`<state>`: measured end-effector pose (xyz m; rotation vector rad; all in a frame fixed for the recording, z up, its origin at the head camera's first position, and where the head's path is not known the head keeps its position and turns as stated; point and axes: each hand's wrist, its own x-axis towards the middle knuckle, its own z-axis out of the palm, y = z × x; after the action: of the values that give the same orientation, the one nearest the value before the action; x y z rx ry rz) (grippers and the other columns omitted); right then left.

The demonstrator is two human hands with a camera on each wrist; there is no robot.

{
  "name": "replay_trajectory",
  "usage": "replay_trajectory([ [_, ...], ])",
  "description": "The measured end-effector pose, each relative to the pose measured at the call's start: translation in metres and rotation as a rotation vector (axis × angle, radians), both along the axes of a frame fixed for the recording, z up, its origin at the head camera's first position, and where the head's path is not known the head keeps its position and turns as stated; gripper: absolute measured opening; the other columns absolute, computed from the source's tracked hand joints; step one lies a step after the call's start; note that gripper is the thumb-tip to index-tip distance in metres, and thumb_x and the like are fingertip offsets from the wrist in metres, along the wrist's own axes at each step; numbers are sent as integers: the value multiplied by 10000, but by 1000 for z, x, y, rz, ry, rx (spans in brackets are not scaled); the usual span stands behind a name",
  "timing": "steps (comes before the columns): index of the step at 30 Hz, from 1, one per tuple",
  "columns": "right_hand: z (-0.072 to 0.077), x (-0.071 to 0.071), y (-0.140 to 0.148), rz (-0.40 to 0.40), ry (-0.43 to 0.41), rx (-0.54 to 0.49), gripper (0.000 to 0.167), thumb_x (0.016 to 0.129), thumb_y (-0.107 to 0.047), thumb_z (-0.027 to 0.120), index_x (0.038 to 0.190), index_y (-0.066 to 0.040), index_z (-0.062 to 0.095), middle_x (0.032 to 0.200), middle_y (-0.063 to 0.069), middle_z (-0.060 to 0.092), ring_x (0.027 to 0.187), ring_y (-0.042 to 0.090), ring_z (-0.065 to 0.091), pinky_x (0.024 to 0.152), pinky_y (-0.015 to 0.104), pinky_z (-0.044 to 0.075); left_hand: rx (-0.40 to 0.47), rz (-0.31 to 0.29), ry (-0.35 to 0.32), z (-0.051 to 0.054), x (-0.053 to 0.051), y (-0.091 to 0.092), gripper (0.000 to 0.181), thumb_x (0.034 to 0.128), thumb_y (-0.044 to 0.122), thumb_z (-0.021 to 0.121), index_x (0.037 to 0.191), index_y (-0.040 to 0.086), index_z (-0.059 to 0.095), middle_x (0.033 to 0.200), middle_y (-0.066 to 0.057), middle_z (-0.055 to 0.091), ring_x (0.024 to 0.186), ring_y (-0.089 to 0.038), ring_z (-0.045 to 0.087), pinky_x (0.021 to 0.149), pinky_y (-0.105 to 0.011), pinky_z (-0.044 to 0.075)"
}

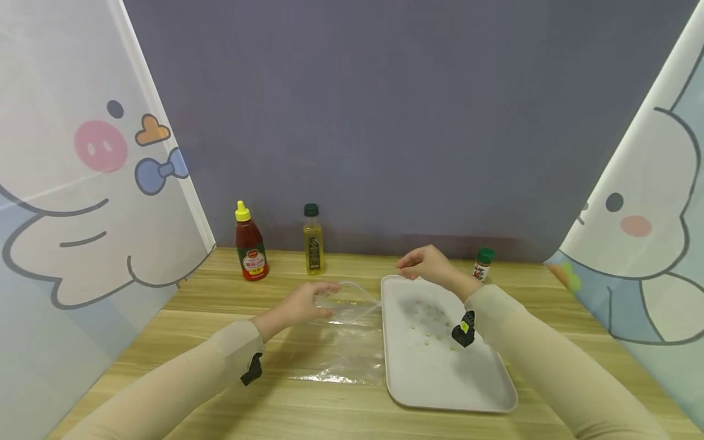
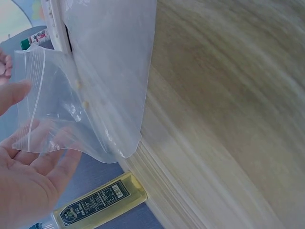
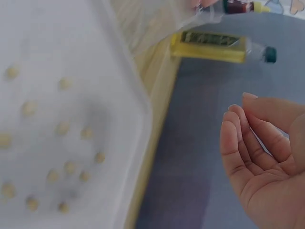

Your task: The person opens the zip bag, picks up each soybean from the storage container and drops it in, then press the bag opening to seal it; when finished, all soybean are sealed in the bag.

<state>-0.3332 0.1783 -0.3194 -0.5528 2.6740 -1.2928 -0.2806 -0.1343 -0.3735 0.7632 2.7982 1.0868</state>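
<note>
Clear plastic zip bag point(image 1: 341, 351) lies on the pale wood-grain table point(image 1: 275, 418), just left of the white rectangular tray point(image 1: 440, 385), its mouth at the far end and gaping. We see a couple of pale yellow specks point(image 2: 86, 104) through its film.

Our left hand point(image 1: 302, 302) is at that mouth: thumb spread well apart from the fingers, fingers fairly straight along the lower side of the opening in the left wrist view. Whether they sit inside or outside the film, we can't tell.

Our right hand point(image 1: 431, 266) hangs above the tray's far end — fingers bent and close together, thumb tip by the index fingertip. We can't tell if anything small is pinched there.

Small round pale yellow pellets point(image 3: 28, 109) lie scattered on the tray, mostly toward its far half.

Along the back we have a red sauce bottle with yellow cap point(image 1: 253, 250), a clear bottle of yellow oil with dark green cap point(image 1: 313, 244) to its right, and a small green-lidded jar point(image 1: 482, 264) by our right forearm.
</note>
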Motion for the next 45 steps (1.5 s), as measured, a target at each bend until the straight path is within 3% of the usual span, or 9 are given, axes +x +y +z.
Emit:
replay_trajectory([
  [5, -16, -7, 16, -23, -15, 90, 194, 868, -131, 715, 1032, -29, 730, 945, 97, 748, 805, 187, 683, 785, 390, 583, -4, 2, 9, -1, 0, 0, 536, 829, 74, 741, 1333, 57, 559, 1317, -134, 604, 1232, -383, 538, 1049, -531, 443],
  [9, -31, -15, 31, -10, -20, 110, 226, 865, -98, 710, 1053, 27, 708, 926, 104, 742, 826, 226, 677, 803, 451, 576, -10, -7, 17, -1, 0, 0, 548, 826, 86, 748, 1337, 54, 554, 1318, -134, 604, 1224, -381, 544, 1045, -532, 446],
  [13, -46, -21, 43, 20, 14, 147, 218, 850, -53, 704, 1035, 62, 700, 897, 101, 737, 784, 124, 640, 730, 340, 568, -9, -14, 16, -1, -1, 0, 560, 820, 97, 755, 1340, 55, 551, 1323, -132, 601, 1220, -376, 547, 1045, -530, 447],
  [16, -55, -24, 48, 17, 40, 195, 183, 828, -48, 712, 992, 31, 724, 882, 73, 733, 777, 88, 613, 687, 250, 530, -13, -21, 16, -2, -2, -1, 565, 819, 101, 757, 1341, 51, 548, 1327, -133, 598, 1213, -374, 552, 1039, -528, 453],
  [20, -64, -25, 48, -2, 22, 235, 147, 803, -70, 738, 941, -21, 747, 861, 39, 721, 771, 96, 595, 673, 219, 507, -12, -16, 8, -2, -3, -1, 570, 815, 99, 759, 1344, 63, 549, 1329, -123, 598, 1213, -364, 555, 1041, -513, 457],
  [33, -74, -25, 39, -1, -39, 272, 104, 782, -43, 770, 880, -22, 738, 777, 10, 686, 698, 102, 544, 641, 224, 472, 28, -40, 1, -3, -1, -2, 568, 821, 91, 745, 1343, 13, 535, 1331, -164, 589, 1230, -391, 535, 1058, -541, 431],
  [45, -72, -28, 39, 7, -20, 169, 104, 874, -64, 674, 930, 9, 722, 728, 15, 673, 647, 102, 560, 605, 237, 493, 11, -13, -13, -5, 0, -2, 569, 824, 111, 744, 1351, 55, 538, 1344, -147, 584, 1236, -375, 536, 1055, -542, 434],
])
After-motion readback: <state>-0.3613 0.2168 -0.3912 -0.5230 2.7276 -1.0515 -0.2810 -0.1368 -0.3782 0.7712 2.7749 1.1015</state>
